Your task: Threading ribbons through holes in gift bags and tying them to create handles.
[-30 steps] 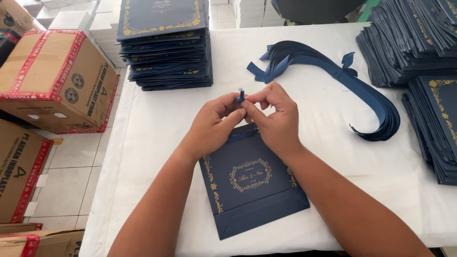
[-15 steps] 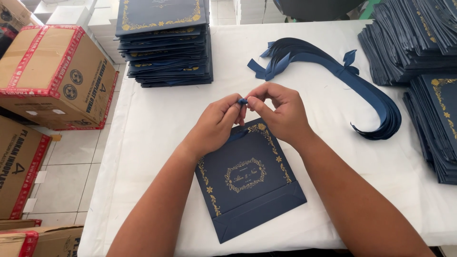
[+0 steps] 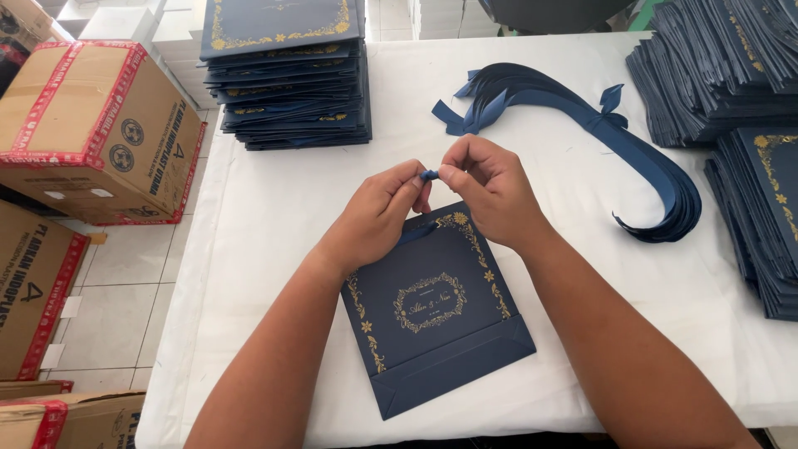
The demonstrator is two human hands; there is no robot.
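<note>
Both hands, left and right, pinch a soft, limp ribbon end (slippery, probably) above the light, creasable bag.

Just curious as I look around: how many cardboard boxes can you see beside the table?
4, all left of the table: a large box at the top, a second box below it, a third at the bottom corner, and a fourth cut off top left. More may lie out of frame.

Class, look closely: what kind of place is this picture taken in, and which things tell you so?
Probably a small packing or craft workshop: stacks of navy paper bags, a bundle of blue ribbons, and taped cardboard cartons beside the white-covered table.
</note>
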